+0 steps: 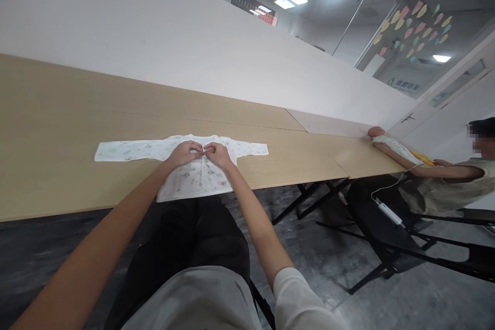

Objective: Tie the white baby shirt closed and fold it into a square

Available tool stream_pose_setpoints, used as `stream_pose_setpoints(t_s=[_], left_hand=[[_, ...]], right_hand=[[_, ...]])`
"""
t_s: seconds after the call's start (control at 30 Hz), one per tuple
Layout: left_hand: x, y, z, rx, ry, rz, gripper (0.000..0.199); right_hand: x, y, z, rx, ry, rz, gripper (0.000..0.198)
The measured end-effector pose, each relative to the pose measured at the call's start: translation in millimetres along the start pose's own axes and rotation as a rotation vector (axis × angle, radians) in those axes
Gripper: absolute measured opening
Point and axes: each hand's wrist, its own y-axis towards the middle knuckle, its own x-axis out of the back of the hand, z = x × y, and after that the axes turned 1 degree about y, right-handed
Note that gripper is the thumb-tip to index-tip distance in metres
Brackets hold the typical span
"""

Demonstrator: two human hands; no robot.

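A small white baby shirt (185,180) with a faint print lies face up on the table, its long sleeves spread to both sides. Its lower hem reaches the table's front edge. My left hand (184,153) and my right hand (217,154) meet at the upper middle of the shirt's front opening. Both hands are closed in a pinch on the shirt's front edges, fingertips almost touching. Whatever fastener sits between the fingertips is too small to make out.
The long wooden table (69,108) runs along a white partition (185,51). At the far right another person (452,180) sits with an arm on a doll (390,144) in white clothing. A black chair (371,216) with a white power strip (390,215) stands between us.
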Motion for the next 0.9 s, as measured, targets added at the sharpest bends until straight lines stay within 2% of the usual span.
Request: stream_pose_setpoints(t_s=[0.2, 0.4, 0.9], left_hand=[[1.0, -1.4, -0.3, 0.010, 0.008, -0.006, 0.042], [2.2, -1.5, -1.4, 0.026, -0.006, 0.007, 0.038], [4.0, -4.1, -4.4, 0.006, -0.117, -0.024, 0.049]], right_hand=[[-0.5, -3.3, 1.8, 0.050, -0.087, 0.035, 0.021], [2.4, -3.2, 1.8, -0.007, -0.084, 0.002, 0.026], [3.9, -13.6, 18.0, 0.040, -0.091, -0.073, 0.023]])
